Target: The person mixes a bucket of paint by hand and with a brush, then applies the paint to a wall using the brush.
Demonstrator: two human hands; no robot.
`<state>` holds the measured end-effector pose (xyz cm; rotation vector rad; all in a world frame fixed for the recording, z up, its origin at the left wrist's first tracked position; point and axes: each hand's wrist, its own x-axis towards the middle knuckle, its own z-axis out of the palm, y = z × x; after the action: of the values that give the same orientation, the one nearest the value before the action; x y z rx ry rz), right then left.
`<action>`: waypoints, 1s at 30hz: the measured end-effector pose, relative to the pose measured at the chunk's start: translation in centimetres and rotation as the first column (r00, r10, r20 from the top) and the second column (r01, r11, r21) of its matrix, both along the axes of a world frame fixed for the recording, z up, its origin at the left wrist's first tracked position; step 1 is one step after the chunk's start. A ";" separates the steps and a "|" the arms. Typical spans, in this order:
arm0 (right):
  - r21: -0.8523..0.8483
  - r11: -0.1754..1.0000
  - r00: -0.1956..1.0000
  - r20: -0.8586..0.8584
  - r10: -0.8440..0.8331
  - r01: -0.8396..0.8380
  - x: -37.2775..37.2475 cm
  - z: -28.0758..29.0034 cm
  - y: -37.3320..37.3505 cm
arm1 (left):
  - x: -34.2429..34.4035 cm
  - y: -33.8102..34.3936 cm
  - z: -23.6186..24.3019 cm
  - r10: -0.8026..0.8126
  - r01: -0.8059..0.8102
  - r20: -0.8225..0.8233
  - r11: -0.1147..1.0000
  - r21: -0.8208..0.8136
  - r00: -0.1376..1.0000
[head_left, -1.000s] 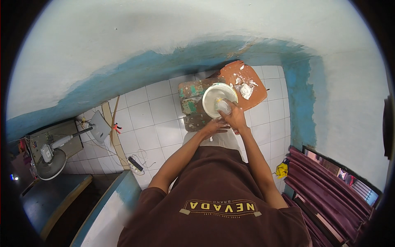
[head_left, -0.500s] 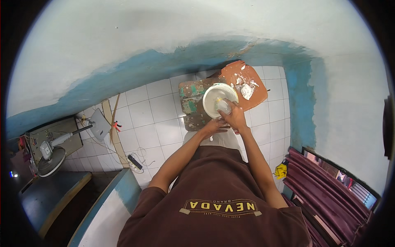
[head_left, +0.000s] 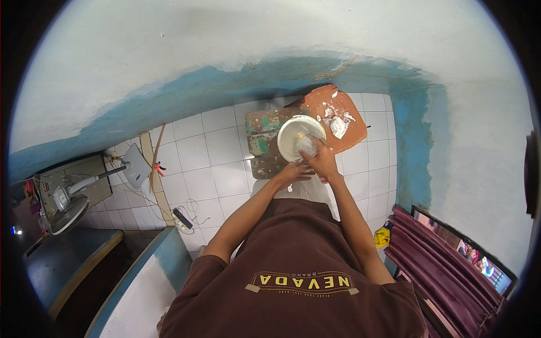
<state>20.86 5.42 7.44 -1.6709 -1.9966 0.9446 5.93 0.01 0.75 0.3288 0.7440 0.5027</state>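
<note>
My right hand (head_left: 320,156) grips a translucent container (head_left: 306,143), held within the near right part of a round white bucket (head_left: 287,129). My left hand (head_left: 292,172) is lower, by the bucket's near edge, with fingers stretched out and apart beneath the right hand; whether they touch the bucket is hard to tell. The bucket stands on a paint-flecked wooden stool or board (head_left: 259,143). Beside it at the right is an orange board (head_left: 352,132) with white clumps (head_left: 338,127) and flakes on it.
Tiled floor (head_left: 220,158) meets a blue-and-white wall (head_left: 236,62). At the left are a fan (head_left: 67,208), cables, a power strip (head_left: 182,217) and a low partition (head_left: 141,281). At the right, a maroon curtain (head_left: 428,259) hangs beside a yellow cloth (head_left: 382,237).
The view has shifted slightly, with the wall and boards a little lower in the picture. Both hands and the container keep almost the same place at the bucket.
</note>
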 end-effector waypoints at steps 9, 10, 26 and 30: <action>-0.049 0.996 0.978 -0.192 -0.082 0.074 1.2 1.2 0.0 | 0.5 0.4 1.8 0.081 -0.081 -0.039 0.997 -0.009 0.996; -0.073 0.994 0.965 -0.241 -0.101 0.085 1.5 1.6 -0.1 | 0.8 0.4 2.2 0.095 -0.091 -0.084 0.994 0.053 0.992; 0.017 0.921 0.847 -0.401 -0.349 0.388 16.4 2.9 3.7 | 14.6 9.3 7.7 0.379 0.213 -0.555 0.651 0.729 0.741; 0.022 0.940 0.932 -0.142 -0.333 0.339 21.5 -2.1 5.8 | 19.6 12.9 3.3 0.305 0.274 -0.619 0.696 0.663 0.724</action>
<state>42.33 11.26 5.33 -1.7948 -1.5648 0.8545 25.56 12.92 4.04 1.3384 1.2747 0.6922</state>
